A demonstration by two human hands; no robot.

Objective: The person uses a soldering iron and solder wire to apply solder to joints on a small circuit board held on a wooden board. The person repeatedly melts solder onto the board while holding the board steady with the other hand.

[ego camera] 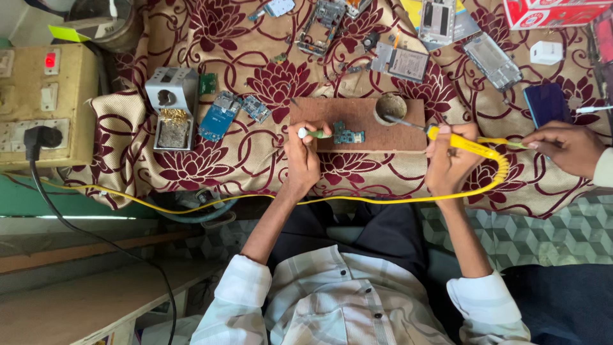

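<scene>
Your left hand [302,156] is gripping a green-handled tool [315,133] whose tip is touching a small green circuit board [348,135] lying on the brown wooden block [357,115] on the cloth-covered counter [191,160]. Your right hand [451,160] is clenching a yellow soldering iron [461,142], its tip reaching into the round flux tin [390,107] on the block. Another person's hand [565,148] is resting near the iron's rear end.
</scene>
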